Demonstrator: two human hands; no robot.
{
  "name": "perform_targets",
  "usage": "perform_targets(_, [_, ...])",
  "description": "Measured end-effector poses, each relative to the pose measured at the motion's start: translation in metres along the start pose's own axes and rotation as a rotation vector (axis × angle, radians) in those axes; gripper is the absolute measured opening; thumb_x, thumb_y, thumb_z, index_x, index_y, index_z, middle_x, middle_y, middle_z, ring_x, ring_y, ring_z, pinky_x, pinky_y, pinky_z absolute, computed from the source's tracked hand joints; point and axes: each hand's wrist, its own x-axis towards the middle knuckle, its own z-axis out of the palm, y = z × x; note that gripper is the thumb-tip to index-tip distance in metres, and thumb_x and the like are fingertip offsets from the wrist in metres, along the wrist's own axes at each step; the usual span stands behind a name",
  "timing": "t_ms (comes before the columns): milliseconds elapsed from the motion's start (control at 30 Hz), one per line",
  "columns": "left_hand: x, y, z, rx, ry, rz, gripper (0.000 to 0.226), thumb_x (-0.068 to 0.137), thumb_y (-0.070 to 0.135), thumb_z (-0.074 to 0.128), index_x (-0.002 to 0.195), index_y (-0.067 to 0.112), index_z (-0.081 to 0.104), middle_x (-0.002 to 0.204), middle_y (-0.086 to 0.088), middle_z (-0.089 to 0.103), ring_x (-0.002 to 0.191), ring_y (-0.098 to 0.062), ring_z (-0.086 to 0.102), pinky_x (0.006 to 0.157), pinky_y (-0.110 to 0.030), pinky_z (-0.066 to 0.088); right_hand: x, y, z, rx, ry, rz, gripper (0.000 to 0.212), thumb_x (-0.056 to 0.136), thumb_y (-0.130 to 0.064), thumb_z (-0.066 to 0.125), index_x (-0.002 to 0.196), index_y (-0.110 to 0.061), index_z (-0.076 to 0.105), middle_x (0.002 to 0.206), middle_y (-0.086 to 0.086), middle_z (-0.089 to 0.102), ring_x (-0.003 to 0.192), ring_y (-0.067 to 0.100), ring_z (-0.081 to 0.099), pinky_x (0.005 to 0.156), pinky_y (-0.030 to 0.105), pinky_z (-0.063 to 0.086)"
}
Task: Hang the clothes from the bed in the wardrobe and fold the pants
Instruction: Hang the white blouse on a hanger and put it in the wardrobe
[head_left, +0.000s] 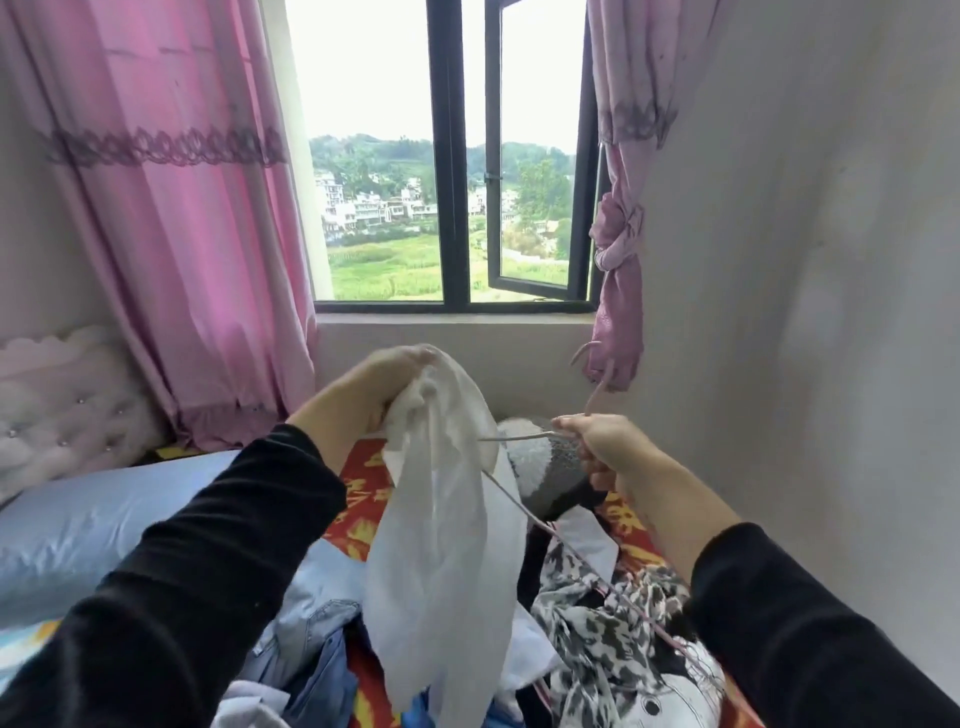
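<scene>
My left hand (387, 374) grips the top of a thin white garment (447, 545) and holds it up over the bed; the cloth hangs down in long folds. My right hand (597, 441) grips a pale wire hanger (519, 506) at its neck, with the hook (592, 374) pointing up toward the curtain. One arm of the hanger reaches left into the white garment, the other slants down across the pile. Below lie a black-and-white patterned garment (608, 639), blue jeans (317, 660) and other clothes.
The bed (93, 525) has a light blue cover and a red-and-yellow blanket (363, 488). A grey-and-white plush object (550, 478) lies by the wall. Pink curtains (182, 234) flank an open window (452, 208). A bare wall (805, 312) stands close on the right.
</scene>
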Motion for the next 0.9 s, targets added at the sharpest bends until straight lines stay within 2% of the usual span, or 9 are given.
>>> perform_targets(67, [-0.007,-0.016,0.016,0.068,-0.076,0.033,0.025,0.088,0.025,0.066,0.101,0.004,0.068,0.083,-0.01,0.065,0.067,-0.018,0.061,0.064,-0.031,0.053,-0.006,0.009,0.017,0.04,-0.117,0.134,0.037,0.095,-0.041,0.051,0.092,-0.009,0.067,0.055,-0.001,0.03,0.042,0.009,0.021,0.036,0.017,0.015])
perform_targets(200, [-0.026,-0.038,0.034,0.2,-0.344,0.115,0.022,0.081,0.022,0.074,0.088,0.002,0.069,0.077,-0.007,0.066,0.069,-0.018,0.062,0.064,-0.028,0.052,-0.013,0.027,0.039,0.056,-0.24,0.248,0.069,0.079,-0.075,0.05,0.086,-0.008,0.065,0.054,-0.003,0.035,0.044,0.01,0.024,0.038,0.019,0.018])
perform_targets(300, [-0.034,-0.049,0.036,0.284,-0.51,0.098,0.024,0.083,0.016,0.072,0.095,-0.003,0.068,0.084,-0.012,0.067,0.076,-0.022,0.063,0.072,-0.034,0.052,-0.015,0.031,0.049,0.007,-0.256,0.247,0.063,0.075,-0.075,0.052,0.087,-0.014,0.06,0.063,-0.001,0.045,0.042,0.009,0.032,0.037,0.019,0.022])
perform_targets(400, [-0.032,-0.054,0.025,0.284,-0.355,0.072,0.021,0.082,0.014,0.07,0.095,-0.003,0.068,0.086,-0.015,0.067,0.077,-0.024,0.064,0.077,-0.039,0.051,-0.016,0.03,0.051,-0.124,-0.225,0.178,0.042,0.087,-0.053,0.053,0.085,-0.013,0.063,0.061,-0.001,0.042,0.039,0.007,0.029,0.037,0.018,0.02])
perform_targets(467, [-0.03,-0.056,0.008,0.178,-0.244,0.031,0.012,0.081,0.011,0.067,0.09,0.002,0.066,0.086,-0.016,0.065,0.074,-0.026,0.063,0.076,-0.04,0.05,-0.016,0.029,0.043,-0.214,-0.162,0.11,0.036,0.092,-0.041,0.053,0.083,-0.009,0.068,0.059,0.0,0.037,0.042,0.01,0.026,0.04,0.018,0.019])
perform_targets(633, [-0.024,-0.062,-0.018,-0.152,-0.152,-0.101,0.024,0.089,0.017,0.057,0.111,0.009,0.055,0.098,-0.016,0.058,0.086,-0.029,0.059,0.081,-0.039,0.046,-0.013,0.021,0.022,-0.294,-0.162,-0.012,0.032,0.092,-0.033,0.058,0.076,-0.008,0.072,0.052,-0.002,0.035,0.04,0.01,0.026,0.038,0.017,0.018])
perform_targets(733, [-0.023,-0.058,-0.026,-0.254,-0.1,-0.102,0.019,0.088,0.015,0.053,0.107,0.011,0.055,0.084,-0.012,0.058,0.07,-0.024,0.063,0.066,-0.03,0.052,-0.006,0.01,0.004,-0.46,-0.084,-0.104,0.029,0.087,-0.028,0.065,0.064,-0.013,0.071,0.045,-0.006,0.041,0.037,0.01,0.031,0.038,0.019,0.023])
perform_targets(833, [-0.027,-0.057,-0.05,-0.216,-0.102,-0.112,0.033,0.07,0.011,0.064,0.103,0.008,0.061,0.07,-0.01,0.064,0.058,-0.022,0.065,0.052,-0.026,0.051,-0.002,0.01,-0.024,-0.743,0.136,-0.157,0.027,0.084,-0.03,0.065,0.063,-0.013,0.07,0.058,-0.002,0.06,0.055,0.013,0.053,0.052,0.026,0.038])
perform_targets(900, [-0.029,-0.06,-0.065,-0.162,-0.126,-0.158,0.049,0.05,0.013,0.073,0.098,0.005,0.066,0.073,-0.012,0.066,0.06,-0.025,0.065,0.052,-0.028,0.051,-0.003,0.017,-0.033,-0.7,0.215,-0.199,0.029,0.086,-0.034,0.063,0.066,-0.014,0.072,0.066,-0.001,0.065,0.066,0.016,0.057,0.06,0.03,0.042])
